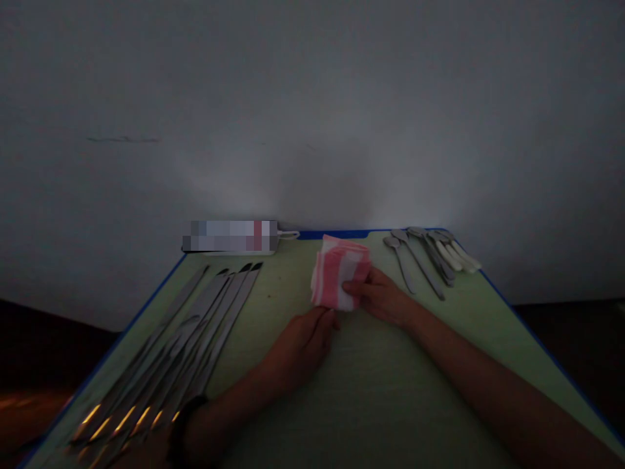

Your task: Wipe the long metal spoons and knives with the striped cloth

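Observation:
A folded cloth (336,270) with pink and white stripes is held above the middle of the table. My right hand (374,293) grips its right side, thumb across the front and the other fingers behind. At the cloth's lower edge is my left hand (312,339), its fingers curled and pressed together; whether it pinches the hem is too dim to make out. A dark band circles my left wrist. Several metal table knives (215,326) lie side by side to the left of my left arm. Several spoons (424,254), some with white handles, lie beyond my right hand.
The pale green tabletop (361,384) has a blue edge and stands against a grey wall (312,117). At the back left corner lies a blurred-out white object (234,238) with a cord loop. The light is dim.

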Demonstrator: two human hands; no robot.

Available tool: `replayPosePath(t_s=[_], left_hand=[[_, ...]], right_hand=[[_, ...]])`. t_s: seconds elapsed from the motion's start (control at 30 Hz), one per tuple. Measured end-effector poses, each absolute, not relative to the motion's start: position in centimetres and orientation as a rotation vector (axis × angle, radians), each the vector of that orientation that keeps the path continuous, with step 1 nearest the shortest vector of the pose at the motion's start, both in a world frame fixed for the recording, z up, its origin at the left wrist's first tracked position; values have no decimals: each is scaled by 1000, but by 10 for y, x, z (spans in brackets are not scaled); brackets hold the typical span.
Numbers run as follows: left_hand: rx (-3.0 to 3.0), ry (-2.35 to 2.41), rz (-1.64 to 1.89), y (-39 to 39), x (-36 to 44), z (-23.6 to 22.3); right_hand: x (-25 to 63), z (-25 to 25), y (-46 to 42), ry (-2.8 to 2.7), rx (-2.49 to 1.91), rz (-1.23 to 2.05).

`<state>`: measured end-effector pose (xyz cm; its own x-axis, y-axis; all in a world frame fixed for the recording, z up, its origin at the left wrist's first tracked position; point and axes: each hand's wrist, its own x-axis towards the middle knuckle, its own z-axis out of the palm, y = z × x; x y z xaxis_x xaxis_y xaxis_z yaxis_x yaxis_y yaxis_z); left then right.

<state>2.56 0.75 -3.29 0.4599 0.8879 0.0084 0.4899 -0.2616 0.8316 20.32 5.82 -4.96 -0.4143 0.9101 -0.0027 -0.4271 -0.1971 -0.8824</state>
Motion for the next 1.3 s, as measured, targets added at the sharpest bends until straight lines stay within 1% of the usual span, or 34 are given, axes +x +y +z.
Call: replayPosePath(t_s=[0.2,0.4,0.5,0.6,0.73,0.87,0.93,1.1,1.2,1.3], left_hand=[[1862,1128,629,8,26,-33],[1720,1058,526,6,25,-21],[1708,960,476,2,22,-17],[1749,933,466,3,20,-19],[1928,1036,556,15,18,-31],[2137,1031,669,22,16,-38],[2092,1025,641,21,16,-36],[1798,933,404,15,17,-20],[1712,921,352,14,16,-16],[1668,926,345,14,14,-16]], right_hand=[[198,-54,54,-1111,-848,1534],[193,-52,56,-943,-978,1344],[193,-48,59,-832,-893,1358],[189,-45,55,-890,-881,1409],[174,-49,39,-919,-969,1453],[162,-54,32,-865,-972,1435],[163,-54,35,-841,-973,1409],[176,-53,48,-827,-959,1386],[186,-54,55,-924,-989,1298],[192,-54,60,-914,-954,1338]])
